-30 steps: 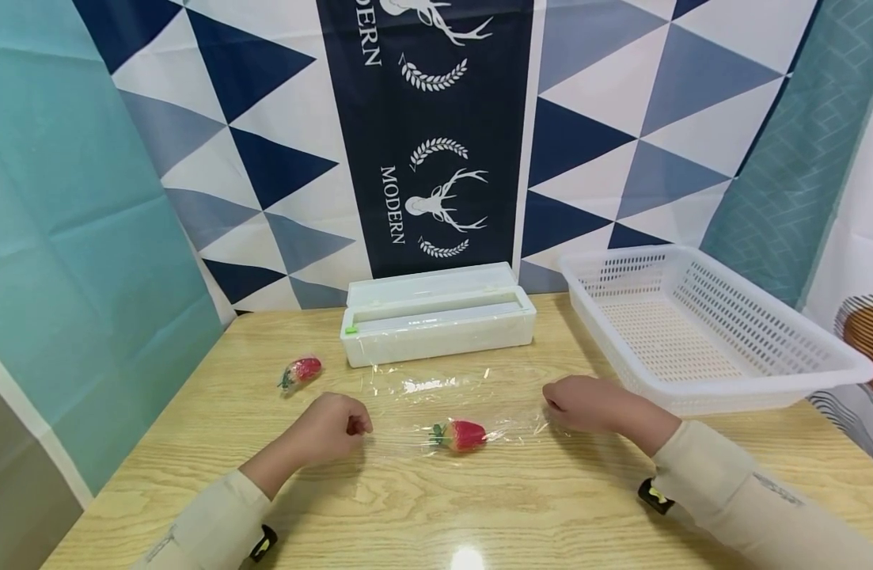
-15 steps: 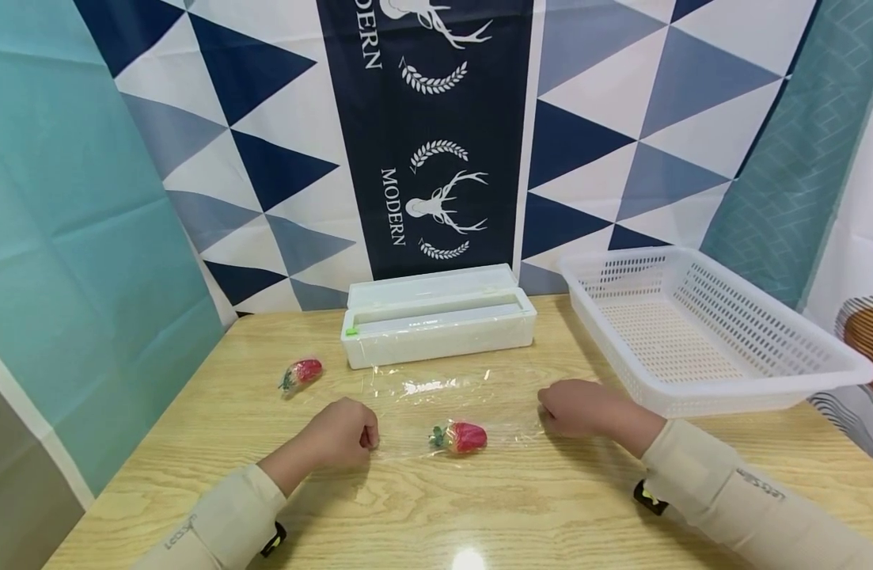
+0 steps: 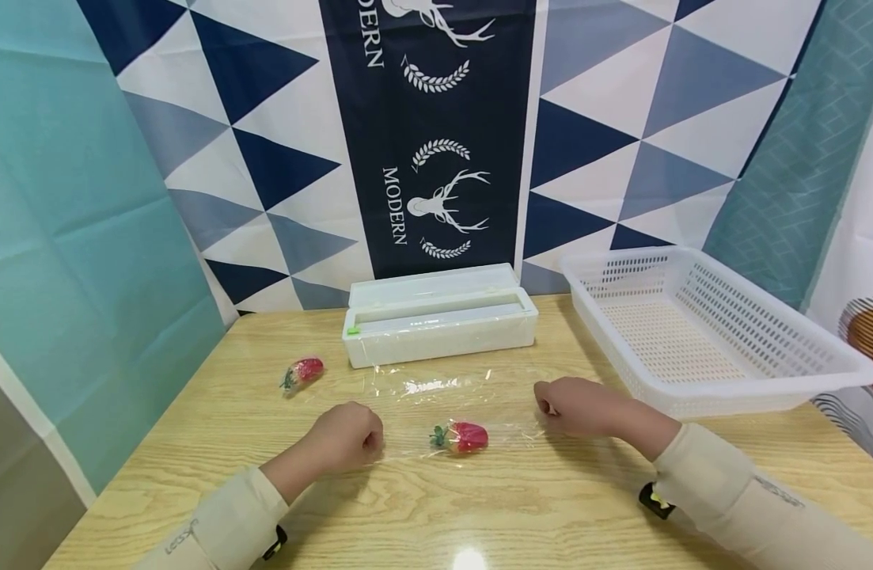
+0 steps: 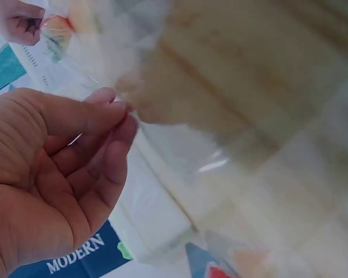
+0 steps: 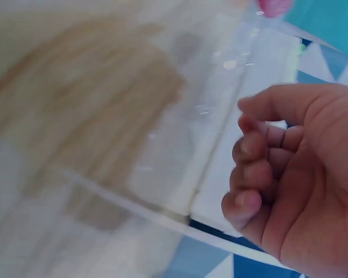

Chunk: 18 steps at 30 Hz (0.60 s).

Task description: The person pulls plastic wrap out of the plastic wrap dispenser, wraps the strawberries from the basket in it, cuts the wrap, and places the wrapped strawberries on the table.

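Observation:
A red strawberry [image 3: 467, 436] with green leaves lies in clear plastic wrap [image 3: 507, 435] in the middle of the table. My left hand [image 3: 343, 437] pinches the wrap's left end between thumb and fingertips; the left wrist view shows the film [image 4: 211, 165] running out from those fingertips. At the other end, my right hand [image 3: 577, 407] has its fingers curled, thumb close to the index finger [image 5: 249, 124]. The film there is hard to make out but appears pinched. In the right wrist view, part of the strawberry [image 5: 274, 7] shows at the top edge.
Behind the film stands a long white box [image 3: 443, 336], lid raised, with a green piece [image 3: 353, 330] on its left end. Another strawberry [image 3: 306, 370], wrapped in film, lies at the left. A white perforated basket [image 3: 735, 389] stands at the right. Patterned cloth [image 3: 436, 119] hangs behind the table.
My left hand has shifted a little right, closer to the strawberry. My right hand has edged slightly left, with a small turn. The strawberry stays in about the same place.

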Motion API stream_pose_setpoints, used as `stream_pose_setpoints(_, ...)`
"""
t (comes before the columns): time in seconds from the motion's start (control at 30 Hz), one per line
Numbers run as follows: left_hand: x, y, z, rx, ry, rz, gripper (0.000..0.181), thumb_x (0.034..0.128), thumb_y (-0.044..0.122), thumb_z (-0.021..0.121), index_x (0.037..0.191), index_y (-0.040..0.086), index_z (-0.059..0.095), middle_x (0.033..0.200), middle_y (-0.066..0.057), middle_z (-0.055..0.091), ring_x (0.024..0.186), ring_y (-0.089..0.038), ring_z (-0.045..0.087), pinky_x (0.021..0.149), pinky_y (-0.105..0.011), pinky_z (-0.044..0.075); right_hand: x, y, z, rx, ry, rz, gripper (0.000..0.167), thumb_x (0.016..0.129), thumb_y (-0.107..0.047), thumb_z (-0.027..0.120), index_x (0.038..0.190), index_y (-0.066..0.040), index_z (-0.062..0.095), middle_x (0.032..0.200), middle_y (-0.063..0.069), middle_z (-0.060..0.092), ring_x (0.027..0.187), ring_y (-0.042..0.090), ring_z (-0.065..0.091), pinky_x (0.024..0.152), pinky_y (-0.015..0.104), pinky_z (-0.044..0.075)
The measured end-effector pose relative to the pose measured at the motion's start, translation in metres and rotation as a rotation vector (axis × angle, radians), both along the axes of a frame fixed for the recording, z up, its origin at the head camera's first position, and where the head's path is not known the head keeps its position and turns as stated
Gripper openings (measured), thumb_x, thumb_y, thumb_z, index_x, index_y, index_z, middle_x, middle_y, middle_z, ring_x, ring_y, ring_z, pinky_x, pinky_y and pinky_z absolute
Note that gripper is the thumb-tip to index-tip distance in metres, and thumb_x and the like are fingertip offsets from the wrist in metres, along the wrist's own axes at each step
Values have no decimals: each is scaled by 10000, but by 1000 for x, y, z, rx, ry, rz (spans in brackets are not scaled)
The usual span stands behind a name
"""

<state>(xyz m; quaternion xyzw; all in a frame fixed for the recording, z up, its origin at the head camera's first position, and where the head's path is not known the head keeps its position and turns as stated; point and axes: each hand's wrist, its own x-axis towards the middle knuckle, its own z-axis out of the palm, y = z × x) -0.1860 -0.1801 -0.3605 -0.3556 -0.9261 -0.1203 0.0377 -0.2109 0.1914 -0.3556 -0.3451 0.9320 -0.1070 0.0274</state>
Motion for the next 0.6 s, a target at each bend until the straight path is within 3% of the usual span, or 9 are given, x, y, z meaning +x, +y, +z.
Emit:
stream_pose_setpoints(0.13, 1, 4, 5, 23, -16, -4, 233, 719, -117, 665, 657, 107, 648, 651, 75, 593, 623, -60, 529, 560, -225, 434, 2, -2, 6, -72, -12, 97, 207, 867, -22, 643, 772, -158, 519, 657, -91, 422, 595, 40, 362, 560, 239, 350)
stream_pose_setpoints(0.27, 1, 6, 7, 34, -105, -74, 198, 746, -84, 723, 744, 113, 719, 737, 58, 680, 688, -62, 612, 627, -226, 505, 3, -5, 7, -73, -9, 185, 253, 808, 40, 645, 725, -159, 512, 676, -99, 413, 627, 29, 363, 576, 225, 347)
stream_pose_setpoints(0.4, 2, 7, 5, 1, -213, -93, 171, 717, -8, 820, 767, 124, 724, 744, 101, 666, 686, -13, 582, 641, -204, 496, 4, -7, 3, -39, -41, 193, 266, 750, 51, 680, 714, -149, 509, 672, -102, 393, 631, 32, 345, 579, 224, 326)
stream_pose_setpoints(0.6, 2, 4, 4, -11, -253, -70, 216, 677, 24, 863, 827, 109, 735, 793, 96, 670, 736, -44, 586, 683, -225, 505, 2, -6, 0, -8, -34, 166, 265, 668, 73, 654, 694, -146, 506, 666, -113, 365, 628, 42, 322, 577, 225, 315)
